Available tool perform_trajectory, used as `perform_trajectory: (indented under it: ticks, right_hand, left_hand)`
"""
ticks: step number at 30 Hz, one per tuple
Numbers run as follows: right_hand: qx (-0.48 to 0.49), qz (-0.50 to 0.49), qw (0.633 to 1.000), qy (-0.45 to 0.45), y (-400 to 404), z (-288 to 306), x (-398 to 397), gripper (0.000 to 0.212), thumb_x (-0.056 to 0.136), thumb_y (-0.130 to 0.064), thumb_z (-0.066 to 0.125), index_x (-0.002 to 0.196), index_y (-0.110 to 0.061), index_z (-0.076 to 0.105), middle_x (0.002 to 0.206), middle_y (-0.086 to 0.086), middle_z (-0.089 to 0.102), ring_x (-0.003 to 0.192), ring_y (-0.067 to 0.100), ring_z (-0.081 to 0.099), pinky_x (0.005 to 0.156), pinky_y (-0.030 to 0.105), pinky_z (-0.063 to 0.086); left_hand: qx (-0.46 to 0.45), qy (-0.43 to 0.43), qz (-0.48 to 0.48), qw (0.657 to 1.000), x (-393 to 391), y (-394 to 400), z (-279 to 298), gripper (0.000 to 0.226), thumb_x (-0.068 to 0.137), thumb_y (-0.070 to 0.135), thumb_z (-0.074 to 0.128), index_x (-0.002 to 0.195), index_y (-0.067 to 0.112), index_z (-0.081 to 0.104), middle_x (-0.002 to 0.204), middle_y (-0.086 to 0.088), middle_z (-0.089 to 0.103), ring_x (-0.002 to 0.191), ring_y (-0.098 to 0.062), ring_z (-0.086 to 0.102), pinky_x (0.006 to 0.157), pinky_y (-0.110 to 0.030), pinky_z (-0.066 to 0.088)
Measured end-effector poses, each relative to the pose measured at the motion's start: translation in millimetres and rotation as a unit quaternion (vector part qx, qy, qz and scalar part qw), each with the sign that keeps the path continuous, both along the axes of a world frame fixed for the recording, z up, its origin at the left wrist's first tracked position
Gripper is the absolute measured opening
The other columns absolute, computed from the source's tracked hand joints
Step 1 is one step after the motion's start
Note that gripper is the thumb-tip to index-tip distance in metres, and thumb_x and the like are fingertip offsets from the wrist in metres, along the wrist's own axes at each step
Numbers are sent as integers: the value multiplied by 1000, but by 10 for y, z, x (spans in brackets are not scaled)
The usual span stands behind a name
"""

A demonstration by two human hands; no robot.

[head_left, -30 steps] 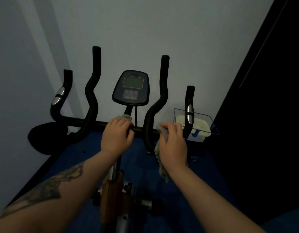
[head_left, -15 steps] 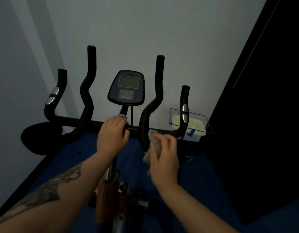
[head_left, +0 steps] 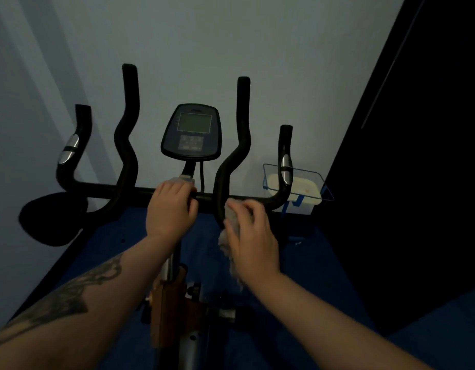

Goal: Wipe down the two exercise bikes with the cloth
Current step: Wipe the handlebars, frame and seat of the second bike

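Head view | right hand (head_left: 253, 236) grips cloth (head_left: 231, 231) against handlebar (head_left: 223, 182) | left hand (head_left: 172, 209) curled round crossbar (head_left: 111, 189)

Left hand (head_left: 172, 209) around the handlebar (head_left: 140, 193), right hand (head_left: 253, 240) with cloth (head_left: 232, 222) against its curved grip.

handlebars (head_left: 124, 124): black, silver patches on outer grips
console (head_left: 191, 132): dark grey, greenish screen
cloth (head_left: 232, 231): pale grey
floor (head_left: 311, 263): blue
wall (head_left: 231, 36): pale grey
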State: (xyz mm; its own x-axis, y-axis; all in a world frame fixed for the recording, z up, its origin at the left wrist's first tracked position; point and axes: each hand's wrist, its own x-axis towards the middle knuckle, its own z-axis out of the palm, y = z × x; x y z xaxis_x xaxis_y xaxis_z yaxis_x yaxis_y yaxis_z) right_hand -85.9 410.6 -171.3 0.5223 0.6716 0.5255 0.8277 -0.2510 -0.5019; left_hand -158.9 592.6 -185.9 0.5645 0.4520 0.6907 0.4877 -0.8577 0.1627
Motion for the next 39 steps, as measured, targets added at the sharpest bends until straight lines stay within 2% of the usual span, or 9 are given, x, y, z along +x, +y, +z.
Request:
perform_trajectory:
  ticks: [6, 10, 12, 16, 20, 24, 31, 36, 39]
  right_hand:
    - [49, -7, 998, 40, -19, -45, -42, 41, 96, -30, 50, 137, -23, 51, 126, -2, 45, 110, 11, 49, 83, 27, 51]
    - [-18, 43, 994, -102, -173, -9, 147, 51, 85, -13, 69, 134, -14, 55, 123, 10, 53, 101, 24, 58, 66, 35, 58]
    - [-34, 5, 989, -143, -117, 172, 423, 47, 83, -7, 70, 128, -11, 60, 119, 12, 58, 99, 27, 59, 62, 38, 56]
    - [-64, -76, 984, -145, -159, 124, 504, 34, 93, -24, 61, 126, -15, 62, 113, 4, 60, 97, 23, 55, 77, 37, 48]
    - [-32, -112, 980, -163, -169, -91, 330, 37, 87, -23, 66, 124, -18, 64, 110, 2, 62, 98, 19, 58, 84, 35, 35]
    - [-49, -122, 983, -131, 41, 146, 520, 22, 95, -23, 57, 113, -18, 67, 101, 2, 65, 91, 22, 59, 93, 36, 26]
    - [-35, -84, 985, -148, -130, -74, 241, 38, 90, -19, 58, 126, -9, 61, 109, 6, 62, 102, 20, 58, 105, 39, 37]
    - [-40, -76, 994, -64, 112, 120, 268, 28, 96, -15, 53, 121, -10, 63, 110, 6, 63, 99, 24, 57, 94, 35, 44]
    - [-23, -71, 995, -61, -144, -113, 30, 53, 85, -13, 69, 135, -10, 53, 114, 5, 59, 99, 20, 54, 81, 32, 51]
  left_hand:
    - [-9, -1, -4, 1000, -3, 4, 0, 18, 76, 8, 67, 94, 10, 66, 91, -7, 65, 88, -23, 58, 88, -34, 42]
    - [-7, -7, -12, 1000, -15, 20, -16, 19, 77, 5, 65, 96, 7, 68, 99, -8, 68, 95, -25, 60, 94, -36, 41]
    - [-12, -8, -17, 1000, -15, 9, -8, 19, 78, 5, 64, 96, 6, 69, 102, -9, 69, 97, -26, 61, 97, -38, 41]
    - [-14, -14, -22, 1000, -19, 8, -9, 18, 78, 4, 65, 95, 6, 69, 103, -8, 69, 99, -26, 62, 98, -40, 43]
    - [-20, -10, -21, 1000, -23, 20, -22, 19, 78, 6, 64, 97, 8, 69, 104, -8, 69, 101, -25, 61, 99, -41, 43]
    - [-26, 2, -17, 1000, -17, 5, -4, 20, 79, 6, 63, 99, 8, 69, 106, -8, 69, 103, -25, 61, 101, -42, 43]
    - [-23, 1, -18, 1000, -21, 14, -23, 21, 80, 7, 61, 99, 8, 69, 107, -8, 69, 103, -25, 61, 102, -43, 42]
    - [-33, 2, -18, 999, -21, -3, 13, 21, 80, 6, 61, 100, 8, 68, 108, -8, 68, 102, -24, 60, 99, -44, 45]
    - [-27, -1, -14, 1000, -20, -8, 7, 20, 78, 5, 63, 98, 7, 68, 104, -9, 68, 98, -25, 60, 96, -43, 46]
